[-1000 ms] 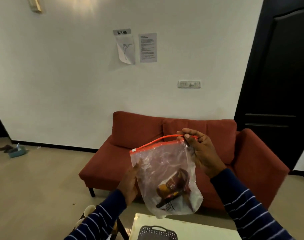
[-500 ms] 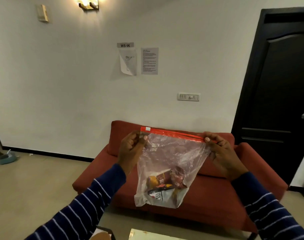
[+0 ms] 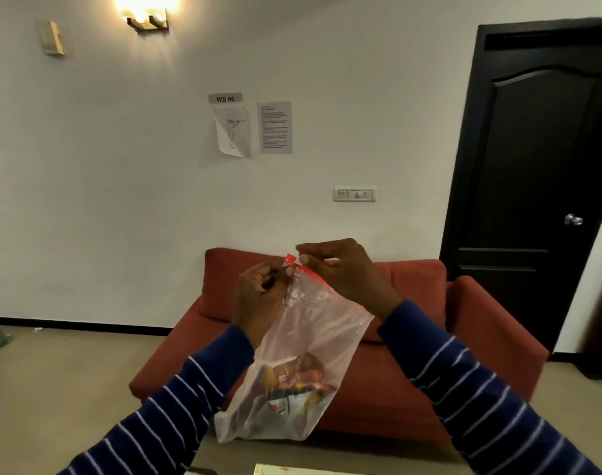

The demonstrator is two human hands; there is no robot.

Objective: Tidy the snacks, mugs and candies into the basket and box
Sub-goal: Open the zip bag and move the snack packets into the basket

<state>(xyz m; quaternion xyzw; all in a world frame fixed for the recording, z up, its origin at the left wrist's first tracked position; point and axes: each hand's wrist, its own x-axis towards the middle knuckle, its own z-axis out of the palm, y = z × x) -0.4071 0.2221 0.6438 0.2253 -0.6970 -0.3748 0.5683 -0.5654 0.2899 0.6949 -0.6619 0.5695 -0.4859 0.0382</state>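
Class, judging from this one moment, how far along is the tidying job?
Done: some wrapped snacks already sit in the clear zip bag. In hand: left hand and right hand pinch its red zip strip at one corner. Left: basket, box and mugs are out of view, so unconfirmed.

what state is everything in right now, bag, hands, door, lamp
zip bag: held in the air, hanging tilted, snack packets at its bottom
red zip strip: pinched at one end; sealed or not, cannot tell
left hand: pinching the bag's top
right hand: pinching the strip
door: shut
wall lamp: lit
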